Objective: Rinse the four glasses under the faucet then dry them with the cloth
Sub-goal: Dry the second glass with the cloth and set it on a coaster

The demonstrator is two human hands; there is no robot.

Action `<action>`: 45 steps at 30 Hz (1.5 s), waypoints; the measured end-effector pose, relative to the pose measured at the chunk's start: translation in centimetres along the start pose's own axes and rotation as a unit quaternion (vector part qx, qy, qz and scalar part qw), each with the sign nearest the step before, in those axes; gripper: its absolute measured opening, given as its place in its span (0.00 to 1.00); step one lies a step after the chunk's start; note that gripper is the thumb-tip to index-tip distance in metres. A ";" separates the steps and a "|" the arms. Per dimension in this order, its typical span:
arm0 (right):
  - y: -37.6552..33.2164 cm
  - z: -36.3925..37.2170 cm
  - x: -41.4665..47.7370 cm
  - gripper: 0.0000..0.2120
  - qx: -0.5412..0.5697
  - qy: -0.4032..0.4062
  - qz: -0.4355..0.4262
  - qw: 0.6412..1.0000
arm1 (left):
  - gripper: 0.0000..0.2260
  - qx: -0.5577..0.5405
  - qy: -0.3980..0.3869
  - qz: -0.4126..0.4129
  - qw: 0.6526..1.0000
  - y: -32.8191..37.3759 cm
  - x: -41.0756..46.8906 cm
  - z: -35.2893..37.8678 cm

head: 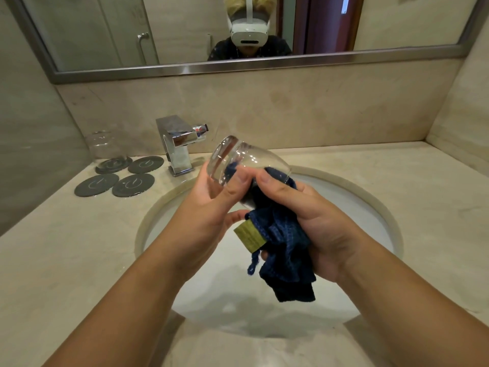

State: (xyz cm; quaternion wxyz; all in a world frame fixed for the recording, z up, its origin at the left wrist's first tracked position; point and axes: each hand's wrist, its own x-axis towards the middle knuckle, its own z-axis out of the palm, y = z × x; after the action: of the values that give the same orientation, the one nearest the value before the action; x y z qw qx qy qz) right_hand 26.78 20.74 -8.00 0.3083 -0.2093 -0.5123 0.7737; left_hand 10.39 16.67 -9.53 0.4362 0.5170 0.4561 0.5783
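Observation:
A clear glass (pixel 246 157) lies tilted on its side above the round sink (pixel 370 197), its base toward the faucet (pixel 177 144). My left hand (pixel 211 207) grips the glass near its base, thumb on top. My right hand (pixel 312 221) holds a dark blue cloth (pixel 285 250) bunched at the glass's mouth, with part of the cloth pushed inside. The cloth's olive label (pixel 248 235) hangs between my hands. Another clear glass (pixel 104 145) stands upside down on a coaster at the back left. No water runs from the faucet.
Three bare grey coasters (pixel 116 178) lie on the beige counter (pixel 66 247) left of the faucet. A mirror (pixel 238 30) spans the wall behind and shows a person in a white headset. A side wall stands close on the left, and the counter stretches to the right.

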 end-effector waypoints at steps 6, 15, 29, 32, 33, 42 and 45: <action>-0.2 -0.1 0.0 0.27 0.042 -0.012 -0.001 0.999 | 0.36 -0.003 -0.002 -0.001 1.000 0.0 0.2 -0.5; 0.1 0.2 0.2 0.19 0.008 0.039 -0.027 0.999 | 0.51 -0.009 -0.019 -0.006 1.000 0.1 0.2 -0.2; 0.0 0.1 0.4 0.16 0.040 0.043 -0.039 0.997 | 0.35 0.028 0.062 0.003 0.998 -0.7 1.0 -0.9; -0.2 -0.6 0.5 0.17 0.020 0.078 -0.056 0.995 | 0.33 -0.014 0.084 -0.021 0.996 -0.7 1.1 -1.4; -0.2 -0.8 0.6 0.18 0.006 0.092 -0.067 0.993 | 0.32 -0.037 0.090 -0.030 0.995 -0.6 1.1 -1.4; 0.0 -1.8 1.1 0.05 -0.126 0.211 -0.175 0.953 | 0.25 0.015 0.049 -0.076 0.996 0.0 0.6 -1.6; -0.1 -1.8 1.1 0.06 -0.126 0.232 -0.207 0.942 | 0.30 0.042 0.058 -0.079 0.994 -0.3 0.5 -1.2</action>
State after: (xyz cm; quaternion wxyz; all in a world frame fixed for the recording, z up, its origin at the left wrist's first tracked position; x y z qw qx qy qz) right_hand 27.13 22.73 -8.57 0.5433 -0.3098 -0.5515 0.5520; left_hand 9.12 17.15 -9.81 0.4318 0.4628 0.5439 0.5510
